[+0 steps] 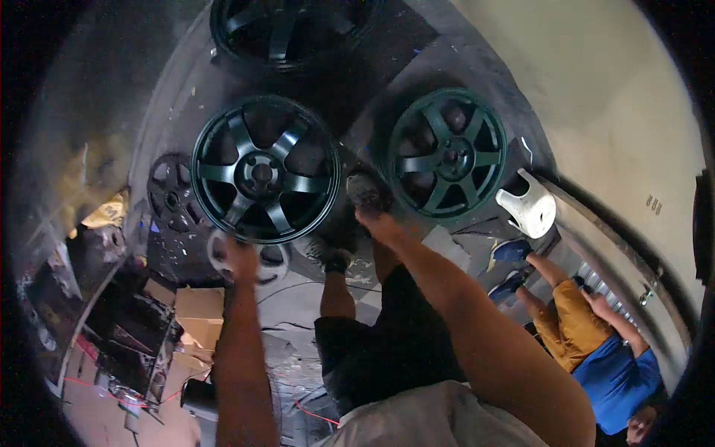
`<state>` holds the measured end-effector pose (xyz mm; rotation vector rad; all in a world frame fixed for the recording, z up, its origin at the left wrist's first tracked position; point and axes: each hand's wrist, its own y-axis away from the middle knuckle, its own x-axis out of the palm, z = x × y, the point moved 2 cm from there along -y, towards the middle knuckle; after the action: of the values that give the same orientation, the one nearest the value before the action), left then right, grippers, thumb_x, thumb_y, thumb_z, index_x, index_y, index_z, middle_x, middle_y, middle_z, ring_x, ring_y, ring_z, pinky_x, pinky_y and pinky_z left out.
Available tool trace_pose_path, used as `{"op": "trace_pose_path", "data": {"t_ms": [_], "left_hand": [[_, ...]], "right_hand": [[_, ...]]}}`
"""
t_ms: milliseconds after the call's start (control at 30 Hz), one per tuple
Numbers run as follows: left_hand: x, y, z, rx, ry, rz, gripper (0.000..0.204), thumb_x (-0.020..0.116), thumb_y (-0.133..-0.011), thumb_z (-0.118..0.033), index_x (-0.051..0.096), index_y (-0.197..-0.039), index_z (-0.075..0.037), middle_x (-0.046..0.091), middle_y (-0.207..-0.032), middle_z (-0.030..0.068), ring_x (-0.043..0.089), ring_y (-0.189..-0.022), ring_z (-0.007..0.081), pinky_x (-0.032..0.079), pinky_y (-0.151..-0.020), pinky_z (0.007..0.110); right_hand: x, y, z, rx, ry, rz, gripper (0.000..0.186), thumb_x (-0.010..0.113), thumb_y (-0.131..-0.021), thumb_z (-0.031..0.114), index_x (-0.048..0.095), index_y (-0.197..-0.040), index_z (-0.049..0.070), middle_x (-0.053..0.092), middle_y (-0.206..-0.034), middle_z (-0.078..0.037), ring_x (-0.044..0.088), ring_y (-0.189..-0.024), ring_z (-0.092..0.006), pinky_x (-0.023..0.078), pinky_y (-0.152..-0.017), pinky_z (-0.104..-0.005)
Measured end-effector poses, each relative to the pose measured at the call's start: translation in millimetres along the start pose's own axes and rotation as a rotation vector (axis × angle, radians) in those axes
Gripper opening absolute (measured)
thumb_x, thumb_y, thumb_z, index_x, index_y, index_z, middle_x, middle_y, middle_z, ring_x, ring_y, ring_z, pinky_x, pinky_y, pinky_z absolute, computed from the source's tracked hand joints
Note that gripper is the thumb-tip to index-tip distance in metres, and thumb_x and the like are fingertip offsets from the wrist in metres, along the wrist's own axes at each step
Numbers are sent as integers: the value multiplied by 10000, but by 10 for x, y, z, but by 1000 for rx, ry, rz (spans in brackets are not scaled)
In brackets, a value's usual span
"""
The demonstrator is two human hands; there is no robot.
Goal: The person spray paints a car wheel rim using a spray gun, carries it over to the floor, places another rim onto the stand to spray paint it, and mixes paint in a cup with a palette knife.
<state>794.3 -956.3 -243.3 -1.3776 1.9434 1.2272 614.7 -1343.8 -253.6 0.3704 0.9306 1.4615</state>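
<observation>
A dark green six-spoke wheel rim [261,173] faces up in the middle, in front of me. My left hand [242,259], blurred, is at its lower left edge; whether the fingers grip the edge cannot be made out. My right hand [377,225] is just below and right of the same rim, over my shoe [364,191]. Its fingers look bent, but what they hold, if anything, does not show. Another dark green wheel rim [453,154] stands to the right, beyond that hand.
A third dark wheel rim [279,45] is at the far end. On the left lie a dark wheel cover [173,195] and a cardboard box [199,304]. A white plastic stool [530,205] stands right, near a seated person in a blue shirt [607,380]. Cables cross the floor.
</observation>
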Motion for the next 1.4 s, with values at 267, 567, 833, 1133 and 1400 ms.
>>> {"op": "trace_pose_path", "data": {"t_ms": [267,567,833,1133,1400], "left_hand": [[417,3522,-1487,290,-554,1054,421,570,-908,-387,721,-1170,-94,654,-1249,184,536,-1284,416,253,-1062,769],[-344,3398,-1397,1049,-472,749,293,572,-887,-173,689,-1145,-100,691,-1046,176,677,-1051,365,476,-1004,555],[-360,3204,-1446,576,-496,935,293,529,-922,-106,681,-1170,-64,699,-1118,241,671,-1084,419,529,-917,519],[-1527,3825,-2383,493,-375,615,237,722,-858,-213,780,-1043,-77,723,-1042,244,699,-974,424,553,-885,491],[-1796,4652,-1836,602,-263,504,260,739,-894,-263,766,-984,-21,714,-936,258,691,-899,440,550,-805,497]], "right_hand": [[154,1178,-372,-270,240,-242,572,649,-900,434,635,-1303,28,596,-1378,-239,611,-1226,-410,495,-1036,-463],[-542,2408,-697,340,77,148,635,643,-909,493,632,-1337,25,657,-1303,-247,607,-1245,-412,468,-1075,-444],[-705,3279,-792,266,123,-195,785,670,-891,497,503,-1466,-10,639,-1296,-314,607,-1241,-440,465,-1073,-468],[-928,3920,338,347,206,-225,1019,705,-853,493,203,-1612,33,524,-1458,-303,569,-1309,-416,474,-1075,-488],[-1301,4495,195,328,561,-214,575,659,-898,387,629,-1356,40,607,-1412,-207,628,-1241,-381,517,-1015,-471]]}}
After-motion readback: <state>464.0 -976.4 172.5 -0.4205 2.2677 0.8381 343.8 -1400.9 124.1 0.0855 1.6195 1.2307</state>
